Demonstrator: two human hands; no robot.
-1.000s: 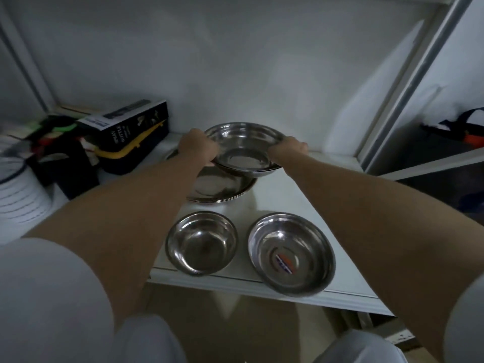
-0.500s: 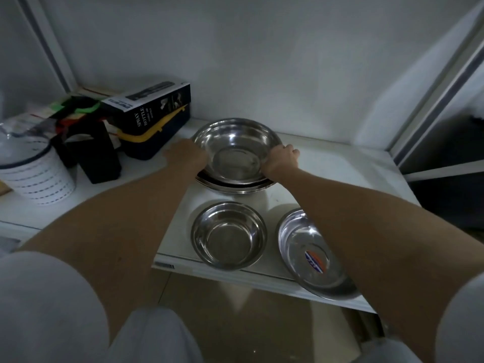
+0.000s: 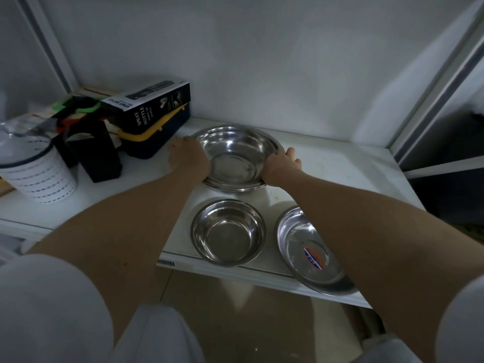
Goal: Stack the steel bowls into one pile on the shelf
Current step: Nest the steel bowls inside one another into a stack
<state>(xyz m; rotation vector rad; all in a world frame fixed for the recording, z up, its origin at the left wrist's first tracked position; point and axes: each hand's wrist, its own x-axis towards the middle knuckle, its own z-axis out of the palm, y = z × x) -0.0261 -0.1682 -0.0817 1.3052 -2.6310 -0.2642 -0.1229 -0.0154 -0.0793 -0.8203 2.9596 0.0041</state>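
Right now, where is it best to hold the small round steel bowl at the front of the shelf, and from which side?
Probably grip the small round steel bowl by its thin rim, coming from above and the front: it sits upright, open side up, near the white shelf edge, with nothing covering it.

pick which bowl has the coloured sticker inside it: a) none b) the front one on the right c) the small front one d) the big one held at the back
b, the red and blue sticker sits in the bottom of the front right bowl, partly hidden by the right forearm.
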